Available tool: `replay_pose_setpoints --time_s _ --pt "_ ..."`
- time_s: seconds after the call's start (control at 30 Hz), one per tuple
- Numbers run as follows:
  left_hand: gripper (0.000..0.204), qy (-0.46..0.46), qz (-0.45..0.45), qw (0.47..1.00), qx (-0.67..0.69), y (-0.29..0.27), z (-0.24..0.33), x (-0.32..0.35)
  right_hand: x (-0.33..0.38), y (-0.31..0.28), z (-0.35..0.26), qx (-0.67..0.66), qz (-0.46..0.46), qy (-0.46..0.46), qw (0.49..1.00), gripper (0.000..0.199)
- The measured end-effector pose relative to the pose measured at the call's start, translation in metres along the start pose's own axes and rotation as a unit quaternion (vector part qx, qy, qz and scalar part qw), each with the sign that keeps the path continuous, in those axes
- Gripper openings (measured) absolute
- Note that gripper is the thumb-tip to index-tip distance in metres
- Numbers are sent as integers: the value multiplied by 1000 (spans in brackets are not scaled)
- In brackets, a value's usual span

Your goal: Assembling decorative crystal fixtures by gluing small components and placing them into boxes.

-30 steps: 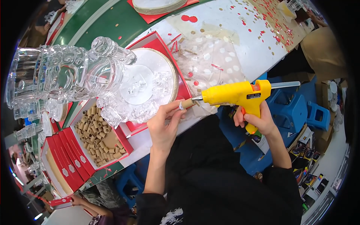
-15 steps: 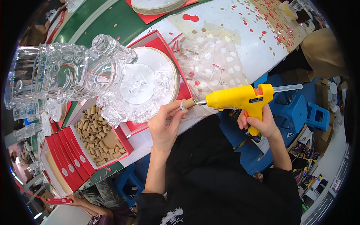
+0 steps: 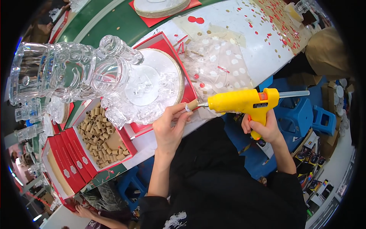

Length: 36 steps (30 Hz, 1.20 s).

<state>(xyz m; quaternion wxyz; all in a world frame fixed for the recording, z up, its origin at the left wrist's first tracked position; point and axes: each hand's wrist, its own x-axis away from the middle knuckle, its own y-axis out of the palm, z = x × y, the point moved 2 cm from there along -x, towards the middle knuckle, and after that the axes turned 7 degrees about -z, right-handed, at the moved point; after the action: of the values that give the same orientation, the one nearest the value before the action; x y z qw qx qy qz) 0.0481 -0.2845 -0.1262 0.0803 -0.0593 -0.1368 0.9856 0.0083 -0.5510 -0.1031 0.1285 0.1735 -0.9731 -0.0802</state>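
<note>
Head view: wide fisheye, left unit of a head-worn pair. Station: above the glue gun [image 3: 236, 100], near, from the side of the black shirt [image 3: 228, 175]. Facing: steeply down. Field: counter [image 3: 256, 53] beyond the glue gun, blue stools [image 3: 301, 114] to its right; straight edges bowed.

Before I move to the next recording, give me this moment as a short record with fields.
Left grip: bare hand, pinching a brown cardboard tube
Right grip: bare hand around the handle of a yellow glue gun
Nozzle: at the tube's end; contact unclear
Glue stick: translucent, sticking out of the gun's rear
Loose tubes: many, in a red-walled box
Left of centre: round white board, clear ornamental piece
Floor, right: blue plastic stools
</note>
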Motion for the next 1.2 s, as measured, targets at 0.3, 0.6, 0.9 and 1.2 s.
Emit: replay_pose_setpoints --time_s 0.3,0.6,0.9,1.2 --pt "17 1 -7 1000 -6 -1 3 -1 6 3 -8 76 20 -3 997 47" --pt "18 -49 -24 996 -73 -2 19 -4 -51 -41 -7 65 126 -115 983 23" --pt "14 -71 -85 950 -291 0 35 -13 -112 -59 12 39 210 -133 968 18" --pt "11 -71 -171 888 -422 10 44 -28 -109 -56 17 45 205 -137 968 15"
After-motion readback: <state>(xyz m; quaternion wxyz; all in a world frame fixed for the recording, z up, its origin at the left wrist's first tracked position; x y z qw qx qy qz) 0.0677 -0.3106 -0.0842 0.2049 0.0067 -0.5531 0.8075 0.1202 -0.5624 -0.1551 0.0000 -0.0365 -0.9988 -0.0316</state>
